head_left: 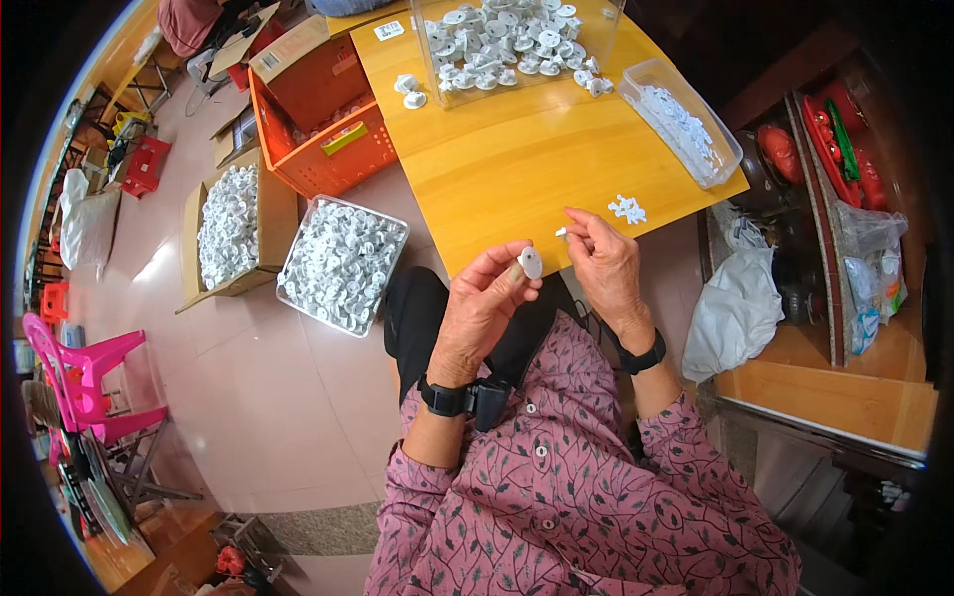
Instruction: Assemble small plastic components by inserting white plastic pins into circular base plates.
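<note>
Between the thumb and fingers of my left hand [487, 303] is a round white plastic disc [531, 262] with a small hole, held over the table's near edge. My right hand [604, 260] pinches a tiny white plastic piece [561, 232] at its fingertips, a short way right of the disc and apart from it. On the table just beyond my right hand lies a small pile of similar white pieces [627, 209]. A clear plastic tub [730, 164] at the table's right edge holds many more of them.
On the yellow wooden table [477, 149], a clear bin [429, 60] holds white disc parts, with a few loose beside it. Left on the floor stand a filled clear tray [370, 320], a cardboard box [268, 223] and an orange crate [343, 164]. Shelving [830, 387] stands at right.
</note>
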{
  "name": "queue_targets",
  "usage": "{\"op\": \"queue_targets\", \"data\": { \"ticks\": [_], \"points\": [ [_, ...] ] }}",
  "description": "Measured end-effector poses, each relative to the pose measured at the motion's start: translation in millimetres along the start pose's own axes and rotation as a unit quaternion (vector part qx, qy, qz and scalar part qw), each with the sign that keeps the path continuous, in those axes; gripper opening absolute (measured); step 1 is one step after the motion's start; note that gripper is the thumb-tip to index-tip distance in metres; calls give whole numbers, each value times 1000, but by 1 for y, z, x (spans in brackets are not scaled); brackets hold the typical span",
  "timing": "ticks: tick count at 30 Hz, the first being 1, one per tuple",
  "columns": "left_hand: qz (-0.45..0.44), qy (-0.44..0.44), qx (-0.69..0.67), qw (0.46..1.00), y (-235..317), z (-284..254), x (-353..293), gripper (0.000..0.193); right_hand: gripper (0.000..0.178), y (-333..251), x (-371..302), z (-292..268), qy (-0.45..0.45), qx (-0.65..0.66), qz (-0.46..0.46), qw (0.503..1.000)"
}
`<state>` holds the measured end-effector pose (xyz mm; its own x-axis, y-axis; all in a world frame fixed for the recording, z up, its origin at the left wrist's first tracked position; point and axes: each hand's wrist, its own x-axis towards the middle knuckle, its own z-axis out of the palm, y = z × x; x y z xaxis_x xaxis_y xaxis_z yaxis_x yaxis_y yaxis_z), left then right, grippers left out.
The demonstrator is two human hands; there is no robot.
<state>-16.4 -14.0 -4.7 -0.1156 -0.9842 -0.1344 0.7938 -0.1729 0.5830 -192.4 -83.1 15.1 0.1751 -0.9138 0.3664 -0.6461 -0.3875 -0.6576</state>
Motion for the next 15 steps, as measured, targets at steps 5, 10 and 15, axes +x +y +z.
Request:
{"op": "queue_targets", "data": {
  "ticks": [5,10,15],
  "points": [
    [1,-3,-9,1000,0,0,1,30,23,5,2,-2,18,-16,-8,1000],
    [-8,1,4,1000,0,0,1,31,19,1,4,-7,5,102,92,990],
    [-13,-1,7,1000,1,2,-1,32,16,8,5,-9,10,76,50,996]
  ]
}}
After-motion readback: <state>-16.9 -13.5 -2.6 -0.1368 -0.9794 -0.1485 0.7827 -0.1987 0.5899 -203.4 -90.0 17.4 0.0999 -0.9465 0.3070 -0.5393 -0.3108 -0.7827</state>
